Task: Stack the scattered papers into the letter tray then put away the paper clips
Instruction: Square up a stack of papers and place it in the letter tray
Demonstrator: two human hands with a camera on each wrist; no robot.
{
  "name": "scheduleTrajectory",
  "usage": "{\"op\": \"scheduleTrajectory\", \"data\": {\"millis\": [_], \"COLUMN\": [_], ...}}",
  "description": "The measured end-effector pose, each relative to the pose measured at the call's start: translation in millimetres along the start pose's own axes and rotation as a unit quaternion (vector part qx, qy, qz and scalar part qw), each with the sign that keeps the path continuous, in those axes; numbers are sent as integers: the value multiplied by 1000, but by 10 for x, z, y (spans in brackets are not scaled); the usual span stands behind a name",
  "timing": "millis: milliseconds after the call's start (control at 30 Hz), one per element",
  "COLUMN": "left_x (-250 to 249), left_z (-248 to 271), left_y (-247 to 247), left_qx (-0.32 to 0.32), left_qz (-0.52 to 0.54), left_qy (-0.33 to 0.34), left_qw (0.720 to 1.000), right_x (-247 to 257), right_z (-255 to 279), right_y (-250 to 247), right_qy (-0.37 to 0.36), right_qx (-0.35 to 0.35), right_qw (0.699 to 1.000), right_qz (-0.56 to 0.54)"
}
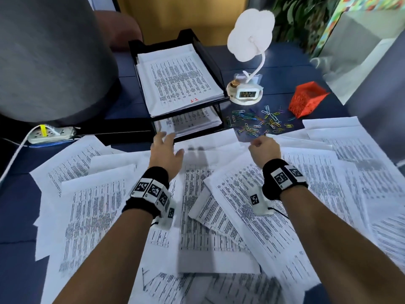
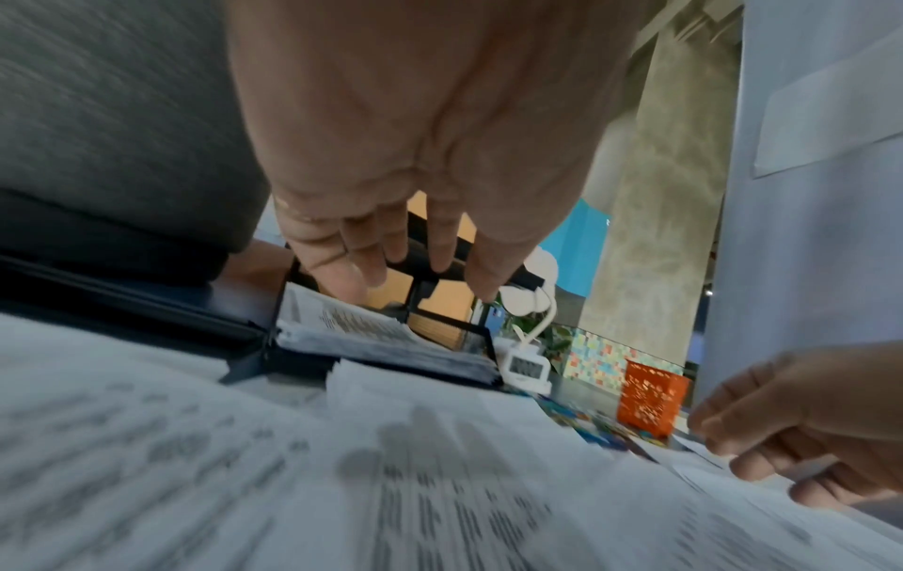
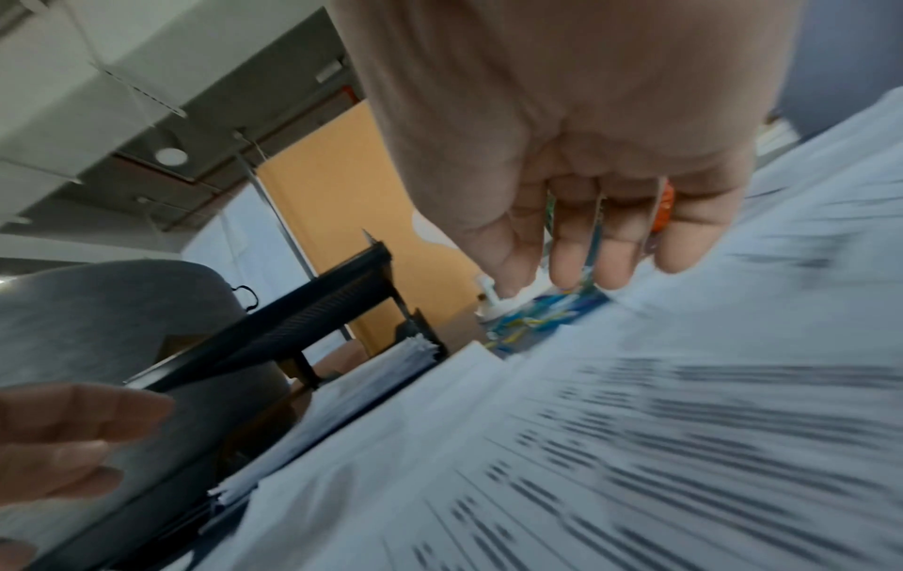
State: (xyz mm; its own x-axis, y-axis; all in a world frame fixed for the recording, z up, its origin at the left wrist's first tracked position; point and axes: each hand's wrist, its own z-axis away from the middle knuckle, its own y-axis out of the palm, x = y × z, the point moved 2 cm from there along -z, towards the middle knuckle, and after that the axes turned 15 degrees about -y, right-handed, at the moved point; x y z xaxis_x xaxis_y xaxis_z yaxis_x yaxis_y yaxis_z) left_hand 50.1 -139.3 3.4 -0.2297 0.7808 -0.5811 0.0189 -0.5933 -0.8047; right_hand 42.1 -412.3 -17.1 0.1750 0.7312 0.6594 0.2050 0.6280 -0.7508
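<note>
Head view: my left hand [image 1: 166,148] hovers with fingers spread and straight, holding nothing, just before the lower tier of the black letter tray [image 1: 210,60] at 12 o'clock. My right hand [image 1: 264,148] has loosely curled fingers above the scattered papers [image 1: 98,207]; I cannot tell whether it pinches a sheet. Paper clips [image 1: 260,122] lie strewn at 1 o'clock, beside the red mesh holder [image 1: 305,98]. Both tray tiers hold printed sheets.

- An office: a dark blue bench [image 1: 285,69] strewn with printed papers [image 1: 252,207].
- A black two-tier letter tray [image 1: 217,69], coloured paper clips [image 1: 260,122], a desk lamp [image 1: 249,36] with clock.
- A power strip [image 1: 51,133]; exposed ceiling ducts overhead.
</note>
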Motion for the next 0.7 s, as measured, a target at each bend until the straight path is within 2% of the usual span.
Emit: {"op": "scheduleTrajectory", "data": {"millis": [267,467,700], "left_x": [-86,-103,-131], "left_z": [423,581,677], "left_y": [413,660,804], "left_qx": [147,216,258], "left_qz": [-86,-157,-78], "left_qy": [-18,-78,-137], "left_qw": [985,961,953], "right_x": [-702,-797,-845], "right_z": [437,600,703], "right_y": [-79,-153,-207], "right_qy": [90,83,71], "right_qx": [121,185,188], "right_qw": [984,972,976], "right_qz": [98,119,88]}}
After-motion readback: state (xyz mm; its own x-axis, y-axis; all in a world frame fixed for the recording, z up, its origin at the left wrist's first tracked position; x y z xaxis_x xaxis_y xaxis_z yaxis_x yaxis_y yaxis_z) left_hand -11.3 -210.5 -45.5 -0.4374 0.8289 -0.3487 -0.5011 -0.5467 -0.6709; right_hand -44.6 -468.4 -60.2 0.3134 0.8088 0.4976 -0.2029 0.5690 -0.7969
